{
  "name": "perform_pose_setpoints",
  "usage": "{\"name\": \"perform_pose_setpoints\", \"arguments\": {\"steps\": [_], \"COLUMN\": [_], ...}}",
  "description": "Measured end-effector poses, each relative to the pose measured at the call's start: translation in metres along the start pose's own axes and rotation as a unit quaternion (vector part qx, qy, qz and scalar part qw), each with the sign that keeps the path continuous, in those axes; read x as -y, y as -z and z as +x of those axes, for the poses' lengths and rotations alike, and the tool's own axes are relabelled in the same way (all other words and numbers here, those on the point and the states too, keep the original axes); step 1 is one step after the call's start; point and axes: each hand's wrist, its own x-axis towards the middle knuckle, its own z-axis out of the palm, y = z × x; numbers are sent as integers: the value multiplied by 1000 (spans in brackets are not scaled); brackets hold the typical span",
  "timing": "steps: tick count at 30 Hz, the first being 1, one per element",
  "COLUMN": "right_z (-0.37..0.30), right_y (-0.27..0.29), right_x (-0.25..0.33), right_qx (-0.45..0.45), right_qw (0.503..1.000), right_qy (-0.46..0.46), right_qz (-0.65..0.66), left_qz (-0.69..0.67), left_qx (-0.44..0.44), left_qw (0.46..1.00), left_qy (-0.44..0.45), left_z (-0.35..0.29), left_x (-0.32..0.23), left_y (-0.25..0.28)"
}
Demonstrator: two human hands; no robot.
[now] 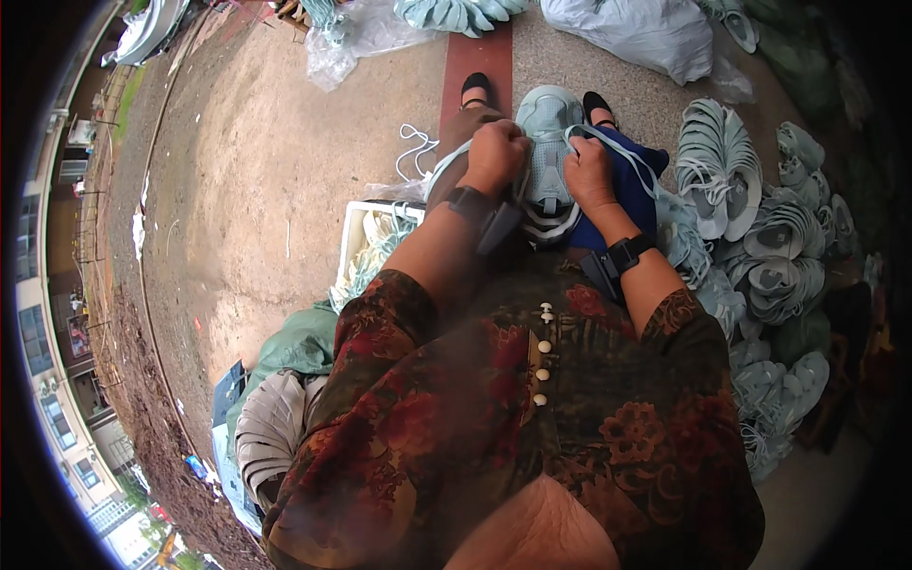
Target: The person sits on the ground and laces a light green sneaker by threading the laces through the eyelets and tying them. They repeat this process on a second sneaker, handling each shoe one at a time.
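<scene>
A pale blue-green shoe upper point(548, 106) lies across my lap, its toe pointing away from me. At its left edge my left hand point(496, 155) is closed, with a light shoelace running out beside it. My right hand point(589, 173) pinches a pale blue shoelace point(622, 149) at the right side of the shoe. The lace loops from the fingers down over the dark blue cloth point(632, 195) on my right leg. My fingertips partly hide the eyelet rows, so I cannot tell which holes the lace passes through.
A white box point(350, 237) of pale laces stands at my left, near a green sack point(302, 344) and stacked beige shoe parts point(271, 427). Stacked pale shoe uppers point(719, 166) crowd my right side. Ahead lie more uppers point(461, 11) and a white plastic bag point(636, 38).
</scene>
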Motion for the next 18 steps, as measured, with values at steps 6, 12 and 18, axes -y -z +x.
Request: {"name": "perform_pose_setpoints", "arguments": {"steps": [6, 12, 18], "right_z": [2, 2, 6], "right_y": [6, -4, 15], "right_x": [9, 2, 40], "right_qx": [26, -28, -50], "right_qw": [991, 999, 988], "right_qy": [-114, -13, 146], "right_qz": [70, -36, 2], "left_qz": [-35, 128, 175], "left_qx": [46, 32, 129], "left_qw": [996, 991, 974], "left_qy": [75, -27, -69], "left_z": [3, 0, -5], "left_x": [-10, -11, -19], "left_y": [9, 3, 12]}}
